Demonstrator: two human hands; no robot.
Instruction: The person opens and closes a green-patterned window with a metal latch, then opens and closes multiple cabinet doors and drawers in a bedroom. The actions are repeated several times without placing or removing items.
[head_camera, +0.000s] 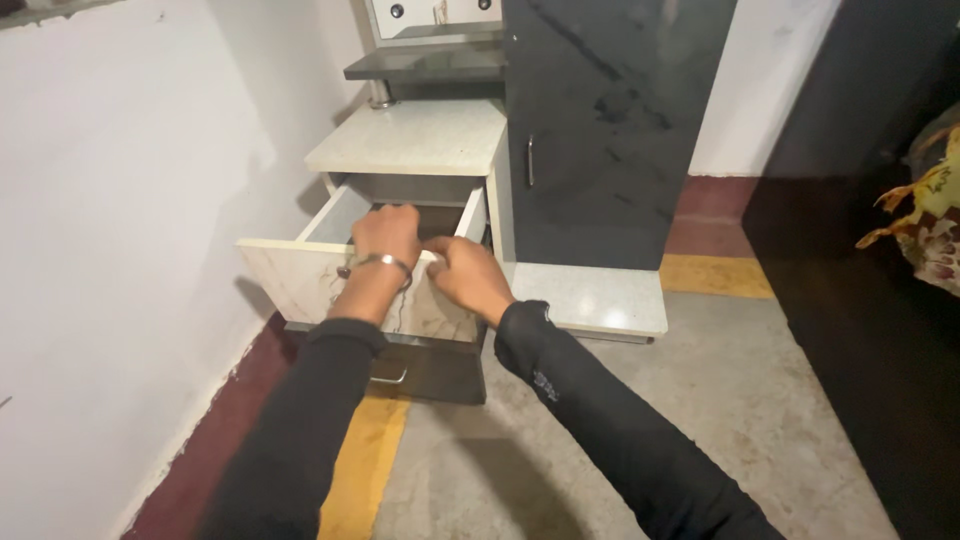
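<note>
Item: open drawer (300, 270), pale marbled front, pulled well out of a low bedside unit; its front panel's top edge runs directly under both hands. Left hand (386, 234): reaches over that top edge into the drawer cavity, wrist bent downward, back of hand up, a metal bracelet (385, 262) at the wrist; its fingers dip inside the drawer and are hidden, so whether they are closed on anything cannot be told. Right hand (470, 275): just beside the left, resting at the front panel's top edge near its right corner, fingers curled down over the edge toward the left hand; what lies under them, if anything, cannot be seen. Both forearms in black sleeves, extended forward from the lower frame and converging at the drawer. Edges: drawer side walls run back from the fingers to the unit's body; above and beyond the fingers, the unit's pale top slab (410, 135) overhangs the rear of the cavity. Below the hands, a darker lower drawer (430, 370) with a metal handle stands slightly out. Right of the fingers, close by: a tall dark cabinet door (600, 120) and a low pale plinth (590, 298). Left of the fingers: white wall (120, 250), near the drawer's left side. Open room: concrete floor (680, 420) with a yellow stripe, beneath and right of the arms.
</note>
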